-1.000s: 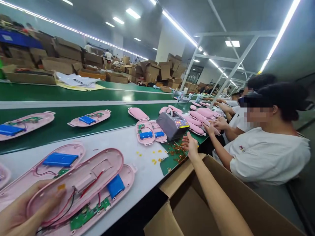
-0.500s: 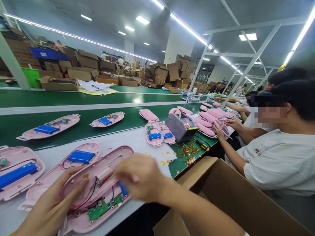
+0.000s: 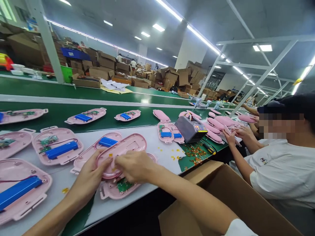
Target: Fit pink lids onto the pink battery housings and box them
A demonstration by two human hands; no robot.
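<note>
At left, a pink casing half (image 3: 18, 171) with a blue battery (image 3: 21, 191) lies on a white sheet (image 3: 166, 164). The left hand (image 3: 90, 172) keeps a firm grip on a pink oval shell (image 3: 134, 143), tilted over another casing half with a green circuit board (image 3: 123, 185). The right hand (image 3: 137, 167) has fingers curled inside the shell; whether its grip pinches anything, I cannot tell. Rightward sit a grey dispenser (image 3: 184, 128) and a screwdriver (image 3: 209, 148).

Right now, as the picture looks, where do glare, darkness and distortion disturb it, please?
Head view: long white ceiling tube light blown out; head view: pale glare on the glossy green work surface; head view: near-black gap between the white sheet and the brown cardboard box; head view: scene tilted, apparently stretched near the edges; head view: pink oval plastic shell readable, fine detail soft.
</note>
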